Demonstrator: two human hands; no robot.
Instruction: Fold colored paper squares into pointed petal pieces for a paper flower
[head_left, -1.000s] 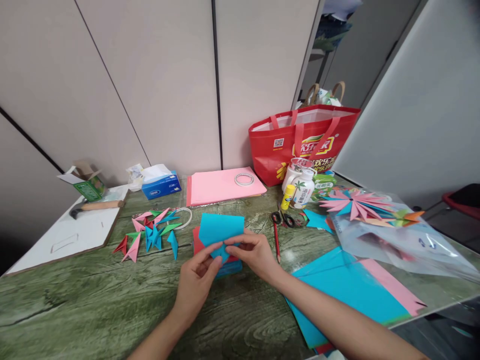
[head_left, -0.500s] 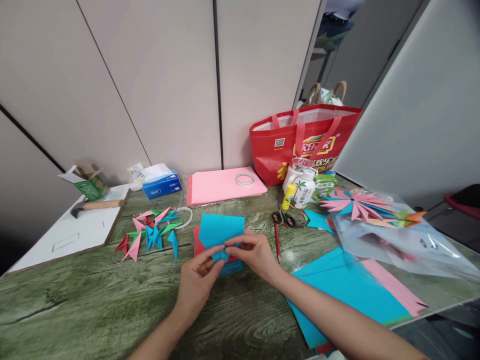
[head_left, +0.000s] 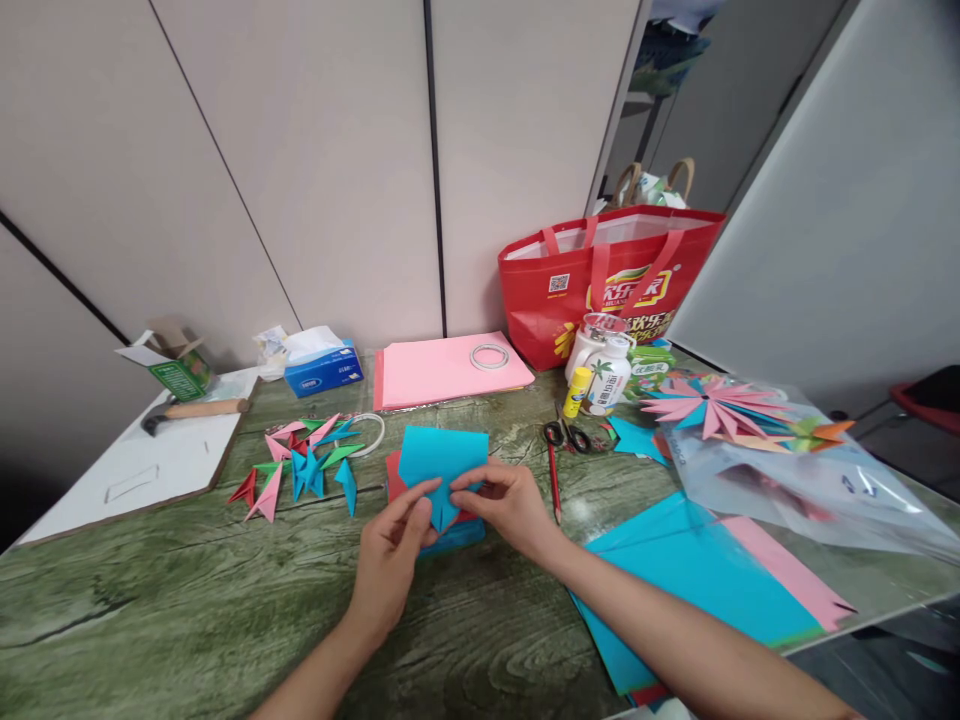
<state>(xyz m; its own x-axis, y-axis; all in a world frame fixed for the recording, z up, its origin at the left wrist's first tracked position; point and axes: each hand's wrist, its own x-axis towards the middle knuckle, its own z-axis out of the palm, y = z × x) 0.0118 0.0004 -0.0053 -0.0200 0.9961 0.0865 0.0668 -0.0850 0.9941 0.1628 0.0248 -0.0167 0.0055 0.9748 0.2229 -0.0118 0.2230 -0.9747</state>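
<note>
A blue square of paper [head_left: 441,460] is held up just above the green table [head_left: 187,590], partly folded at its lower corner. My left hand [head_left: 390,560] pinches its lower left edge with thumb and fingers. My right hand [head_left: 510,505] pinches the lower right edge beside it. Under the paper lie a red sheet [head_left: 393,478] and another blue piece. To the left is a cluster of several folded paper points [head_left: 300,465] in pink, blue, green and red.
Large blue and pink sheets [head_left: 697,580] lie at the right, with a plastic bag and a paper star [head_left: 720,410] beyond. Scissors [head_left: 566,435], a red pencil [head_left: 553,480], a glue stick [head_left: 576,392], bottles, a red bag [head_left: 607,280], pink paper with a tape ring [head_left: 489,357], a tissue box [head_left: 322,368] and a clipboard [head_left: 135,465].
My left thumb has slid up along the blue paper's lower fold, and the folded corner now points down more sharply. The right hand has barely moved.
</note>
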